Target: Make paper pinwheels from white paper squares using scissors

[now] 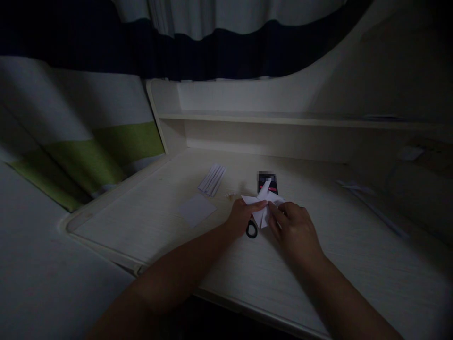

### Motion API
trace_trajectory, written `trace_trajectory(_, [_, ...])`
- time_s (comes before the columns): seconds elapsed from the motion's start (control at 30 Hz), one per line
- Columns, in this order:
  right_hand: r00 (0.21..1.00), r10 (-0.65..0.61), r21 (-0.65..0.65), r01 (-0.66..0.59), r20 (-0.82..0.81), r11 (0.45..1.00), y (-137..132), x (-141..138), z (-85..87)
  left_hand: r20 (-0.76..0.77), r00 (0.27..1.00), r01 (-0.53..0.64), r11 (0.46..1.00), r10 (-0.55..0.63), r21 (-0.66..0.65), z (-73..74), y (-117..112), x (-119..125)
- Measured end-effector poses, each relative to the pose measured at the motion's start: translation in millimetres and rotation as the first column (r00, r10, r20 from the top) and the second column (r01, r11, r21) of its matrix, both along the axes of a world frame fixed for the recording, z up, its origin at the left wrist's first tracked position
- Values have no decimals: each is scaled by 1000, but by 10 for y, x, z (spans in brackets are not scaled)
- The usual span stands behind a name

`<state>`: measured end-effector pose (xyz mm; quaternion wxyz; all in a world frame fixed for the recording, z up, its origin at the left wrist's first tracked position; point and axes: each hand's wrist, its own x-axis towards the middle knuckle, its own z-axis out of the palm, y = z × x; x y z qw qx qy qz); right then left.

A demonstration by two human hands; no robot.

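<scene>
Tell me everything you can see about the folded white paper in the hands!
The folded white paper looks thin and creased, with pointed flaps fanning out and one narrow strip jutting away. The left hand and right hand pinch its middle over the desk, partly hiding it. Beyond it lies a dark object.

Home, by look of it — striped curtains beside pale desk — long shelf along its back
</scene>
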<state>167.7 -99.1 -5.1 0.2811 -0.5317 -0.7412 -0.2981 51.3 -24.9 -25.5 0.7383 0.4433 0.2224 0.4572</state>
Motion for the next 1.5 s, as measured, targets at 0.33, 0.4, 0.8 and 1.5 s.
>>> trace_trajectory(0.33, [997,-38,-7,39,60,999,-5,-28,20,-91,991,-98,995,98,14,-24,8,2])
trace_trajectory(0.4, [999,-25,-30,26,24,999,-3,-34,8,-90,989,-121,993,120,-8,-18,6,10])
trace_trajectory(0.8, [20,-164,-162,-303,-986,939,93,-11,24,-74,951,-301,954,300,-1,49,-38,23])
trace_trajectory(1.5, [-495,-197,37,-424,-847,905,175,-113,-71,-251,931,-252,964,264,82,83,-176,78])
